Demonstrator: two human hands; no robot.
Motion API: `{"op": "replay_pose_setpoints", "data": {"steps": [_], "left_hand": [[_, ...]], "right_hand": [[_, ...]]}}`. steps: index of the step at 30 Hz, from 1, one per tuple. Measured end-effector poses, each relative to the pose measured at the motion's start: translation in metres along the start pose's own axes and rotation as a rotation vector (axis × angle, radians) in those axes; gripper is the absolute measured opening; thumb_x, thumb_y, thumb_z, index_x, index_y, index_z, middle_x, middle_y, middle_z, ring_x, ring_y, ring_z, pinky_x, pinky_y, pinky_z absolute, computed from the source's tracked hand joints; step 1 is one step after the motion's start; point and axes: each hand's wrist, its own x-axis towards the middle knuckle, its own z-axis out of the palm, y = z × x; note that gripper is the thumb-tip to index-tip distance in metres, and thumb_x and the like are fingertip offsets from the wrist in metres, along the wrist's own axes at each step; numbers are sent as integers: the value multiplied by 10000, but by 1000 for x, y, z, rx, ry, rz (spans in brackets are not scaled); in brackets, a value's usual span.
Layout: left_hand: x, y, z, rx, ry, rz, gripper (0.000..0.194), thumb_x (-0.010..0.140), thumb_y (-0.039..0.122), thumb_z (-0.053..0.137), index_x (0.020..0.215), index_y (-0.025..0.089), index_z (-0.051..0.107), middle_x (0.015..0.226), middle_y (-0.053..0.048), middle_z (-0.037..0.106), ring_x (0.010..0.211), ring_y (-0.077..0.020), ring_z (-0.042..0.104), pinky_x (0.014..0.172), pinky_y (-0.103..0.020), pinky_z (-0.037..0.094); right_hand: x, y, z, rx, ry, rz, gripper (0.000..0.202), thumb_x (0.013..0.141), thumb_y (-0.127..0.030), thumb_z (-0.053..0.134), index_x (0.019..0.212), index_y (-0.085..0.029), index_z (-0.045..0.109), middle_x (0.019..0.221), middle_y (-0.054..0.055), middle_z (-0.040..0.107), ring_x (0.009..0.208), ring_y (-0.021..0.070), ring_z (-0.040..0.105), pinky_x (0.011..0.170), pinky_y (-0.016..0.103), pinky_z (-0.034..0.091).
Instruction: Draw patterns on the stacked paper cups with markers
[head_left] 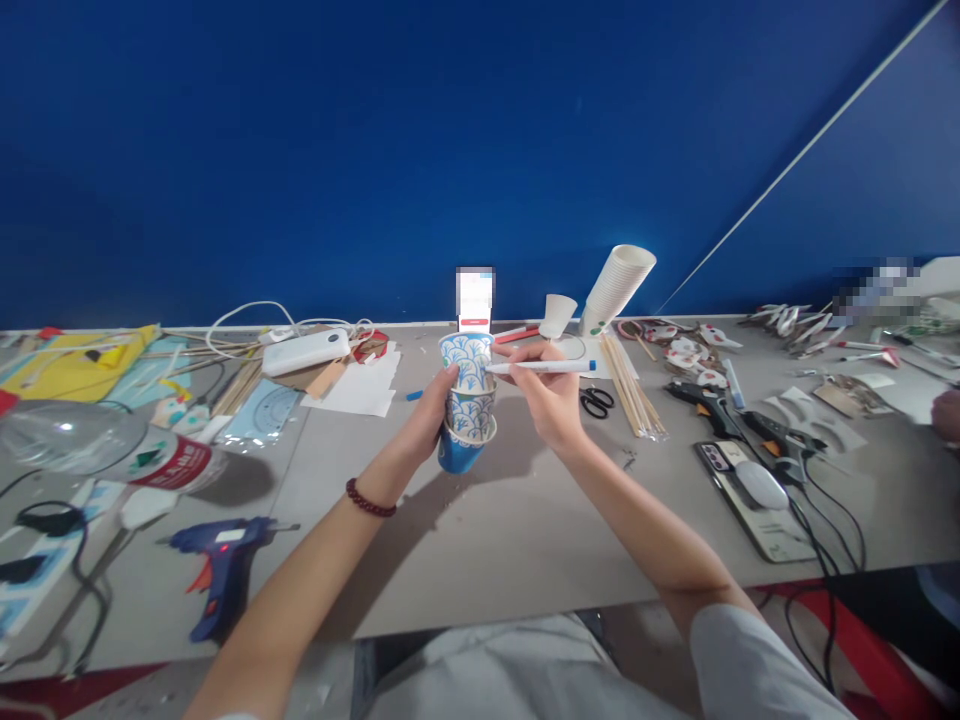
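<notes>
Several paper cups joined in a column, white with blue scale-like drawings and a solid blue lower end, are held up above the grey table. My left hand is closed round their left side, with the thumb on the upper cup. In my right hand is a white marker with a blue end, lying nearly level. The marker's left tip is at the right side of the upper cup. Behind the cups a lit phone stands upright.
A tall stack of white cups leans at the back. Black scissors and wooden sticks lie right. A blue glue gun and a bottle are left; a phone and black glue guns are far right.
</notes>
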Motion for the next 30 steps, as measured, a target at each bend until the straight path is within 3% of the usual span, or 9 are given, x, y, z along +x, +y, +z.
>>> {"op": "replay_pose_setpoints", "data": {"steps": [10, 18, 24, 30], "left_hand": [[0, 1, 0, -5, -5, -1, 537, 773, 586, 634, 1081, 148, 688, 895, -91, 766, 967, -285, 693, 895, -389, 512], [-1, 1, 1, -27, 0, -19, 523, 773, 570, 642, 1083, 152, 689, 912, -99, 767, 986, -286, 692, 920, -392, 511], [-1, 0, 1, -20, -2, -21, 491, 794, 559, 620, 1058, 151, 692, 947, -104, 764, 958, -286, 698, 904, -411, 517], [0, -1, 0, -15, -4, -13, 496, 790, 575, 618, 1044, 156, 695, 927, -104, 765, 956, -288, 697, 891, -403, 522]], "right_hand": [[0, 3, -2, -14, -22, -25, 85, 773, -216, 635, 705, -223, 585, 705, 0, 610, 1095, 287, 687, 826, 408, 586], [0, 0, 0, 69, -1, 8, 133, 823, -325, 663, 781, -236, 574, 879, 22, 703, 1096, 235, 691, 823, 377, 622], [0, 2, 0, 63, 12, 21, 160, 810, -354, 685, 803, -241, 572, 902, 27, 723, 1005, 218, 720, 843, 398, 623], [0, 3, -1, 24, 0, 0, 128, 833, -335, 648, 804, -244, 562, 889, 17, 689, 1100, 228, 686, 849, 391, 623]]}}
